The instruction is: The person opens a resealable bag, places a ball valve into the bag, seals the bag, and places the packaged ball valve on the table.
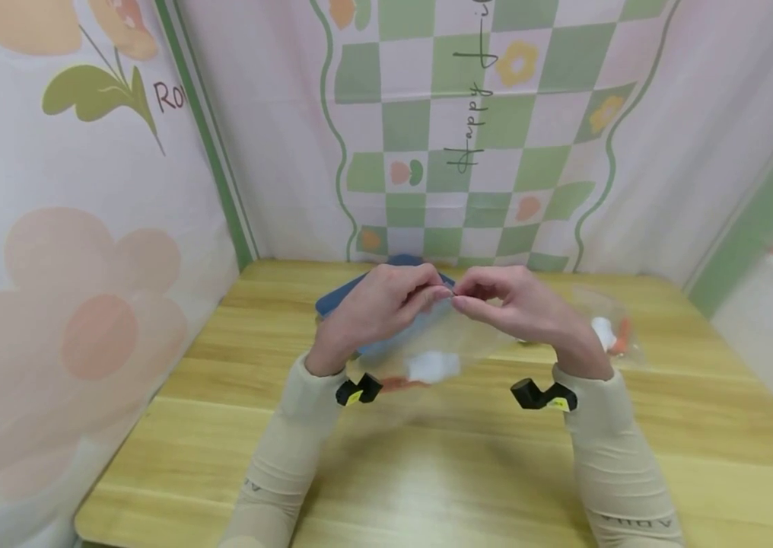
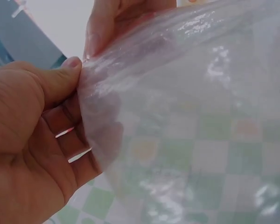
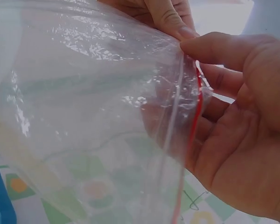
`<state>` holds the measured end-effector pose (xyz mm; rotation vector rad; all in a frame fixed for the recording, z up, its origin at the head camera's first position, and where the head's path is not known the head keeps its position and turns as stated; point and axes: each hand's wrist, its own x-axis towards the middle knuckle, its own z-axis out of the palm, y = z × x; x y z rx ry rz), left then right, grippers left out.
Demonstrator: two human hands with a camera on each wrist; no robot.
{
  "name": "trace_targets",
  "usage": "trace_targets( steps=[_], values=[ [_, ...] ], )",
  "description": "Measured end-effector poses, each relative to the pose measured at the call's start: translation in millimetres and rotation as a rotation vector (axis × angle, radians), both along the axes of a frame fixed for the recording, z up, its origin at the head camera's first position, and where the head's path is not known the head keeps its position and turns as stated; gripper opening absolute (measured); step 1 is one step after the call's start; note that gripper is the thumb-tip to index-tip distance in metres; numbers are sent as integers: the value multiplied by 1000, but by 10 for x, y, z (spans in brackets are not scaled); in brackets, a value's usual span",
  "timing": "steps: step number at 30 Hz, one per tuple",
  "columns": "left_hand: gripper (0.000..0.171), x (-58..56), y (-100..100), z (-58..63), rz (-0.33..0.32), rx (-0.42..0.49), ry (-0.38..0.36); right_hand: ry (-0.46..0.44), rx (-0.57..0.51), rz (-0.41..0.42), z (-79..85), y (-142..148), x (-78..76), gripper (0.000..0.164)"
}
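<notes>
A clear plastic zip bag (image 2: 186, 121) with a red line along its zip edge hangs between my two hands. My left hand (image 1: 383, 304) pinches its top edge between thumb and forefinger. Close beside it, my right hand (image 1: 520, 304) pinches the same edge, the fingertips of both hands nearly touching. In the right wrist view the bag (image 3: 93, 102) spreads out below the fingers, and the fingers behind show through it. A white piece (image 1: 433, 367) and an orange piece (image 1: 400, 383) appear low behind or inside the bag; I cannot tell which.
Behind my left hand lies a blue tray-like object (image 1: 335, 298) on the wooden table (image 1: 222, 426). Right of my right wrist rests another clear bag with a white item (image 1: 603, 333) and an orange item (image 1: 622, 337). A patterned curtain (image 1: 291, 152) rises behind the table.
</notes>
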<state>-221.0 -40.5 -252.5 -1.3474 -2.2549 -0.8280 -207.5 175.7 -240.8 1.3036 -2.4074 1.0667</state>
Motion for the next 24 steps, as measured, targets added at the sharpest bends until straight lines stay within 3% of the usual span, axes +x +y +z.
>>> trace_targets(
  steps=[6,12,18,24],
  values=[
    [11,1,9,0,-44,-26,22,-65,16,24,94,-13,97,9],
    [12,4,11,5,-58,-26,14,-101,-8,51,-17,43,-18,11],
    [10,13,-3,32,-51,-20,34,-74,-44,90,-102,45,-114,12],
    [10,10,-11,22,-48,-7,32,62,-68,112,-125,2,-108,14]
  ],
)
